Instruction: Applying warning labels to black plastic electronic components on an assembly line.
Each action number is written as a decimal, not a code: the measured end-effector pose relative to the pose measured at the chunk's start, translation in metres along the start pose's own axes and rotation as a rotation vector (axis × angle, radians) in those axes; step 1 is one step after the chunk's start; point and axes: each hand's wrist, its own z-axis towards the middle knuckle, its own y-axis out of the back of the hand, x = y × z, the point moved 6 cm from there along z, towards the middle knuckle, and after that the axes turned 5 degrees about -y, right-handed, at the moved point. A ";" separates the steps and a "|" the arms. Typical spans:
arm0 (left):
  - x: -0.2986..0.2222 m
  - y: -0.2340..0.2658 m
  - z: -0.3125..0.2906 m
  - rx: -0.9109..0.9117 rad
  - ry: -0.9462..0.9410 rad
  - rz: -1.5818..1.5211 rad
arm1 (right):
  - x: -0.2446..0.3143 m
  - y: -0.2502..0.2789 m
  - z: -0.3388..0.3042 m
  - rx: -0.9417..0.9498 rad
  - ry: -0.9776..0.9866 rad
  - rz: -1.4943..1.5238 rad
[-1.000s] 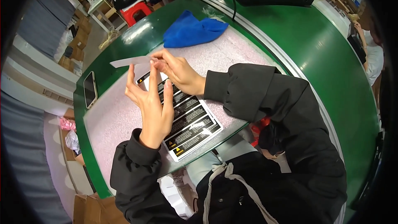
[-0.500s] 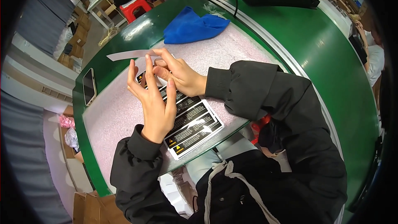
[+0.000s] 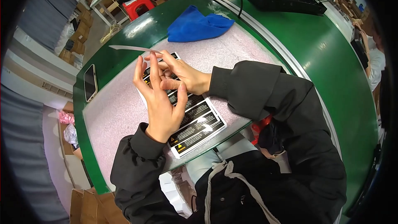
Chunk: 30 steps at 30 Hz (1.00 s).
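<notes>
A thin pale strip (image 3: 129,48), seen nearly edge-on, sticks out leftward from the fingertips of my right hand (image 3: 186,76). That hand is closed, with the strip's right end at its fingers. My left hand (image 3: 161,103) is upright just in front, fingers stretched and apart. Its middle fingertip meets or overlaps the strip's end; which one, I cannot tell. The two thumbs are close together. Beneath both hands lies a sheet of black labels (image 3: 201,120) with yellow warning triangles, partly covered by my fingers.
A pink-white foam mat (image 3: 112,112) covers the green table. A blue cloth (image 3: 199,25) lies at its far edge, a phone (image 3: 90,83) on the left. Beyond a metal rail, a long black part (image 3: 282,2) rests on green surface. At far right, another person's arm (image 3: 365,41) shows.
Both hands have shifted slightly right. The strip has turned from showing its face to nearly edge-on. More of the label sheet's far end shows.
</notes>
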 end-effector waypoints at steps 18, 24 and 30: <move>-0.003 -0.001 0.000 -0.018 -0.043 -0.036 | -0.001 0.001 0.003 -0.024 0.102 0.022; -0.003 -0.001 -0.001 -0.007 -0.025 -0.038 | -0.004 0.002 0.002 -0.013 0.082 0.033; -0.001 -0.002 -0.002 0.010 -0.022 -0.021 | -0.006 0.001 0.003 0.001 0.072 0.021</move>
